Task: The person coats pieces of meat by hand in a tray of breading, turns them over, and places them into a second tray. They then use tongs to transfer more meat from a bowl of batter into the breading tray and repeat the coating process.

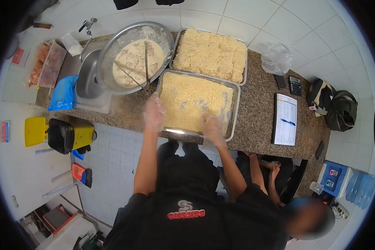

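Note:
A metal tray of pale yellow crumbs [198, 98] lies at the counter's front edge, with grey metal showing through in patches. My left hand [155, 113], in a clear glove with pale smears on it, is at the tray's left rim, fingers stretched out and slightly blurred. Over the crumbs near the front right is my right hand [212, 128], also gloved; motion smears its fingers, and I cannot make out anything held. Behind stands a second tray heaped with crumb-coated pieces [210, 54]. A large steel bowl [106, 68] holds pale batter with pieces in it and tongs [146, 64].
The bowl overlaps the sink [87, 77]. A blue bag [63, 93] and a plastic tub [52, 64] are further left. On the right are a clipboard with papers [285, 118], a calculator [295, 85] and bags [341, 110]. Another person [308, 218] sits at lower right.

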Motion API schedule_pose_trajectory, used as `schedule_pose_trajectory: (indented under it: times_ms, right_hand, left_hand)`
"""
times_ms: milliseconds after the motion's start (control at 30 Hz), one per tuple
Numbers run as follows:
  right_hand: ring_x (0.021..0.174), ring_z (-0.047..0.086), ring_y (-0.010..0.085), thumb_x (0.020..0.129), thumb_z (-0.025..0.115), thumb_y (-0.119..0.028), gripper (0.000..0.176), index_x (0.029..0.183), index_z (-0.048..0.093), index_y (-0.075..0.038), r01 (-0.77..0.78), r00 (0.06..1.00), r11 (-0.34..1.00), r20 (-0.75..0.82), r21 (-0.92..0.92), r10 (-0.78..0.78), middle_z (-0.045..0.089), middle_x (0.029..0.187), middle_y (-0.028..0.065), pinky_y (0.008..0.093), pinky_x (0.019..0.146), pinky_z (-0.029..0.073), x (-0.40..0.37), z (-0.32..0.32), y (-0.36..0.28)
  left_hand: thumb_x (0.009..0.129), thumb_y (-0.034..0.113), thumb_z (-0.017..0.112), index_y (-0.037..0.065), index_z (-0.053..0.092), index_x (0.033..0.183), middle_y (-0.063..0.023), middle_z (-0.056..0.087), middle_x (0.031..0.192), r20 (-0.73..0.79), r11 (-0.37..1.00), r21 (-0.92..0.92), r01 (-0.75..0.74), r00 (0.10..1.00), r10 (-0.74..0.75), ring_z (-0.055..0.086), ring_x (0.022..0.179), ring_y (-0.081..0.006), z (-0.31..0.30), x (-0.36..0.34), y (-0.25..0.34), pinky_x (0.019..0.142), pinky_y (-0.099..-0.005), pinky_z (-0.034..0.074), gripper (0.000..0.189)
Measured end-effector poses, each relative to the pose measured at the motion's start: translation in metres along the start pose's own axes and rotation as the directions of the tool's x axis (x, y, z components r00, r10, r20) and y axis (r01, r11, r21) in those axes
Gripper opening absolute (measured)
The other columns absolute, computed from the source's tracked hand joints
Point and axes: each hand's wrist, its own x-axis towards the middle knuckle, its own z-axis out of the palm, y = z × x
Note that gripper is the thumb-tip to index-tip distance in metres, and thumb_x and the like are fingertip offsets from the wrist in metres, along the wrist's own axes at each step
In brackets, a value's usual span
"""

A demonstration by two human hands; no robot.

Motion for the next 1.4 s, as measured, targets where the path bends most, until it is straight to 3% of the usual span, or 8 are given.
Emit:
schedule_pose_trajectory:
  times_ms: [733, 933, 967, 1000, 1133, 1200, 1300, 1400]
  right_hand:
    - [0.095, 0.063, 0.0448, 0.091, 0.059, -0.016, 0.020, 0.103, 0.064, 0.000, 0.601, 0.799, 0.780, -0.166, 0.173, -0.578, 0.065, 0.094, 0.0255, 0.0531, 0.085, 0.051, 0.029, 0.111, -0.117]
    - [0.103, 0.066, 0.0385, 0.082, 0.069, -0.007, 0.015, 0.094, 0.070, 0.002, 0.432, 0.846, 0.878, 0.242, 0.207, -0.474, 0.070, 0.108, 0.0210, 0.0475, 0.085, 0.054, 0.062, 0.095, -0.095]
    - [0.102, 0.068, 0.0343, 0.082, 0.071, -0.006, 0.013, 0.093, 0.072, 0.001, 0.093, 0.875, 0.835, 0.356, 0.543, -0.328, 0.072, 0.108, 0.0167, 0.0434, 0.084, 0.055, 0.065, 0.074, -0.089]
    - [0.100, 0.070, 0.0301, 0.083, 0.072, -0.004, 0.011, 0.093, 0.074, 0.001, -0.286, 0.832, 0.614, 0.509, 0.736, -0.223, 0.073, 0.108, 0.0124, 0.0393, 0.082, 0.056, 0.069, 0.059, -0.081]
    - [0.088, 0.070, 0.0185, 0.086, 0.074, -0.005, 0.011, 0.096, 0.075, 0.000, 0.055, 0.892, 0.395, 0.133, 0.917, -0.433, 0.073, 0.096, 0.0050, 0.0299, 0.078, 0.056, 0.086, 0.032, -0.053]
    - [0.089, 0.070, 0.0190, 0.087, 0.074, -0.006, 0.023, 0.108, 0.070, 0.002, -0.406, 0.891, 0.135, 0.425, 0.904, -0.162, 0.071, 0.094, -0.0001, 0.0299, 0.074, 0.055, 0.079, -0.015, -0.073]
    - [0.090, 0.072, 0.0213, 0.087, 0.073, -0.006, 0.024, 0.109, 0.069, 0.003, -0.122, 0.903, 0.613, 0.344, 0.781, -0.259, 0.072, 0.092, 0.0006, 0.0349, 0.076, 0.055, 0.085, -0.039, -0.088]
    - [0.084, 0.071, 0.0182, 0.090, 0.070, -0.007, 0.026, 0.114, 0.067, 0.003, 0.163, 0.922, 0.951, 0.302, 0.264, -0.242, 0.072, 0.088, 0.0029, 0.0351, 0.073, 0.054, 0.081, -0.059, -0.118]
  left_hand:
    - [0.101, 0.031, 0.060, 0.021, 0.043, 0.070, 0.0054, 0.040, 0.056, -0.167, 0.986, -0.045, -0.162, 0.974, 0.152, 0.036, 0.042, -0.0097, -0.048, -0.013, 0.021, 0.039, -0.0264, 0.029, 0.037]
    - [0.101, 0.028, 0.059, 0.019, 0.047, 0.077, 0.0049, 0.044, 0.060, -0.249, 0.980, -0.096, -0.175, 0.957, 0.147, 0.042, 0.046, -0.0090, -0.046, -0.017, 0.017, 0.041, -0.0247, 0.033, 0.029]
    - [0.100, 0.024, 0.060, 0.017, 0.050, 0.081, 0.0047, 0.046, 0.063, -0.258, 0.971, -0.160, -0.176, 0.957, 0.131, 0.045, 0.049, -0.0083, -0.049, -0.014, 0.015, 0.043, -0.0233, 0.036, 0.022]
    - [0.100, 0.024, 0.060, 0.017, 0.050, 0.081, 0.0047, 0.046, 0.063, -0.264, 0.970, -0.165, -0.180, 0.955, 0.132, 0.045, 0.049, -0.0083, -0.041, -0.018, 0.016, 0.043, -0.0233, 0.036, 0.022]
    - [0.098, 0.021, 0.061, 0.012, 0.055, 0.086, 0.0011, 0.054, 0.071, 0.025, 0.966, -0.248, -0.073, 0.996, 0.081, 0.054, 0.060, -0.0100, -0.022, -0.013, 0.002, 0.053, -0.0228, 0.046, 0.016]
    - [0.093, 0.018, 0.065, 0.007, 0.062, 0.096, -0.0035, 0.063, 0.087, 0.321, 0.974, -0.218, 0.058, 0.947, 0.016, 0.063, 0.077, -0.0146, -0.030, 0.030, -0.029, 0.066, -0.0271, 0.053, 0.012]
    - [0.088, 0.015, 0.069, 0.002, 0.065, 0.110, -0.0084, 0.067, 0.100, 0.402, 0.749, 0.339, -0.570, 0.807, 0.432, 0.066, 0.095, -0.0219, -0.012, 0.058, -0.076, 0.087, -0.0334, 0.054, 0.026]
    - [0.092, 0.016, 0.066, 0.002, 0.064, 0.117, -0.0097, 0.069, 0.103, 0.469, 0.843, 0.214, -0.493, 0.809, 0.354, 0.067, 0.099, -0.0244, 0.024, 0.045, -0.072, 0.091, -0.0351, 0.053, 0.029]
